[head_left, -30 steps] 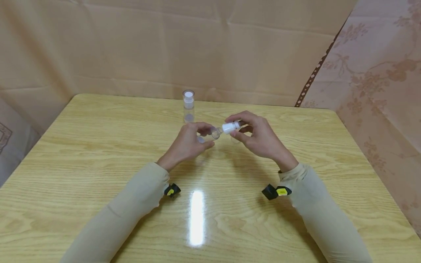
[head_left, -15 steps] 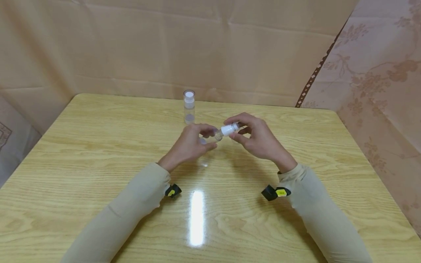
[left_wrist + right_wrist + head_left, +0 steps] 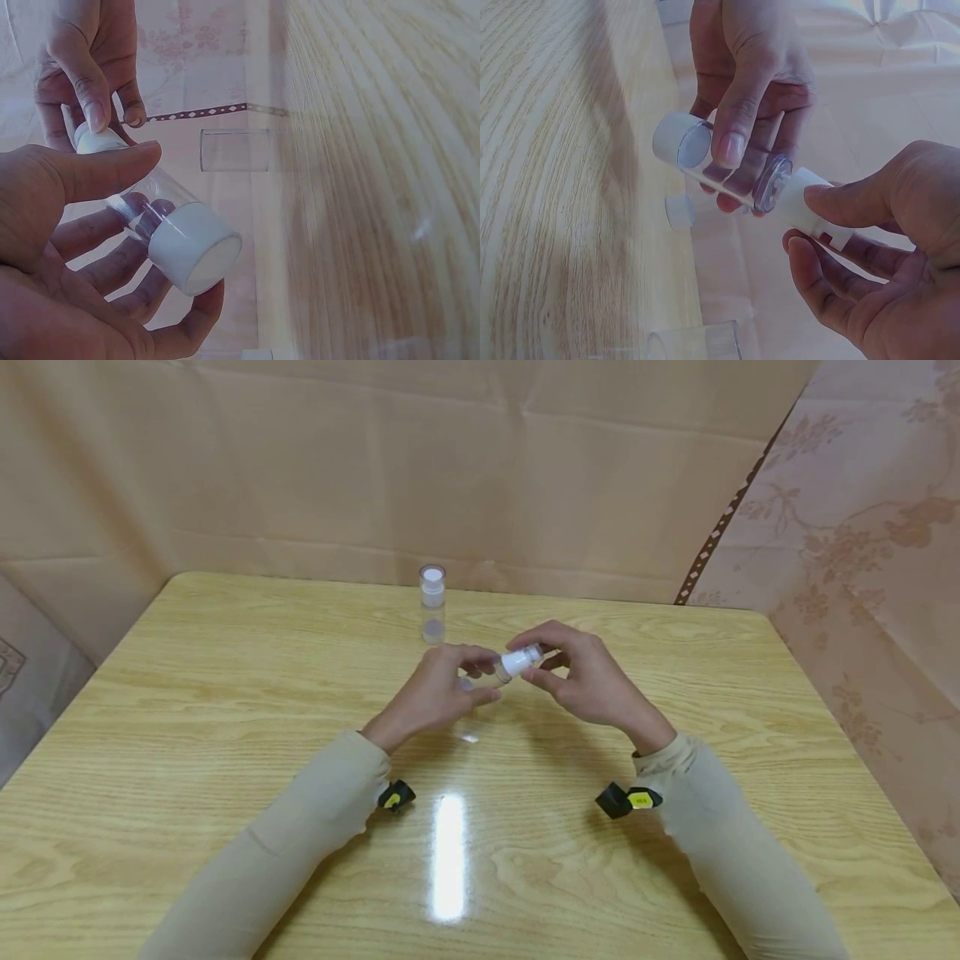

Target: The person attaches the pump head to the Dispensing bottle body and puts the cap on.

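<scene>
In the head view my left hand [image 3: 438,689] grips a small clear bottle with thumb and fingers, tilted above the table. Its thick white base [image 3: 196,251] faces the left wrist camera, and the clear bottle body [image 3: 735,172] shows in the right wrist view. My right hand [image 3: 585,672] pinches a white pump top [image 3: 804,204] between thumb and fingers. The pump top sits at the bottle's open neck, in line with it; a bit of clear neck shows beside its lower edge.
A second clear bottle [image 3: 432,610] with a white top and clear cap stands upright at the back of the wooden table [image 3: 262,693]. A loose clear cap [image 3: 234,150] stands on the table near the hands. Cloth hangs behind the table's far edge.
The pump top has moved left and down to the bottle's neck, closing the gap between them. The left hand has shifted slightly right with the bottle.
</scene>
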`<move>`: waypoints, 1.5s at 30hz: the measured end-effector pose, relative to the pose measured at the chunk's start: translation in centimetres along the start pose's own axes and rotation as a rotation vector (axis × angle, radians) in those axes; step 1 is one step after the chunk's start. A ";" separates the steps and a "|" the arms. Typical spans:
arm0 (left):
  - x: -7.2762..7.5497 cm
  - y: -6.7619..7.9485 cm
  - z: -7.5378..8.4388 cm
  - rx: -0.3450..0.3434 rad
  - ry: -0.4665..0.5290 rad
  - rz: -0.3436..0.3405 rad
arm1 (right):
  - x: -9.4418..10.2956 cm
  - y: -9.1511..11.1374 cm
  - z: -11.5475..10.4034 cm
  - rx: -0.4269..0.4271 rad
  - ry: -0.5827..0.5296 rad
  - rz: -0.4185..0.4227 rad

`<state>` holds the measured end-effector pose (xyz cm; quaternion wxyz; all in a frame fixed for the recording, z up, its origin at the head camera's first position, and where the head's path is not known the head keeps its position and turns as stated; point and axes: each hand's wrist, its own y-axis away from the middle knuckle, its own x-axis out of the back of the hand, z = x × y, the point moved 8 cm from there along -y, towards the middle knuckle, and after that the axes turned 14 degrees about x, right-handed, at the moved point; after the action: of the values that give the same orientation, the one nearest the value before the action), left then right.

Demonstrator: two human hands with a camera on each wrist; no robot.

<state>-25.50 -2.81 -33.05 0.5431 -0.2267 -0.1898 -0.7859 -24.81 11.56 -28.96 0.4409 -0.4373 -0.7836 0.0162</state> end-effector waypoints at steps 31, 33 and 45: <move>0.1 0.4 0.5 -0.023 -0.054 0.039 | -0.1 0.0 0.5 -0.092 0.054 -0.024; 0.0 0.4 0.6 -0.024 -0.054 0.036 | 0.0 0.1 0.5 -0.093 0.060 -0.023; -0.2 0.3 0.6 -0.028 -0.063 0.003 | 0.2 0.1 -0.3 0.021 0.062 -0.043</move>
<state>-25.08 -2.39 -32.65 0.5348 -0.2591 -0.1955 -0.7802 -24.56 11.64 -28.73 0.4698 -0.4158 -0.7787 0.0016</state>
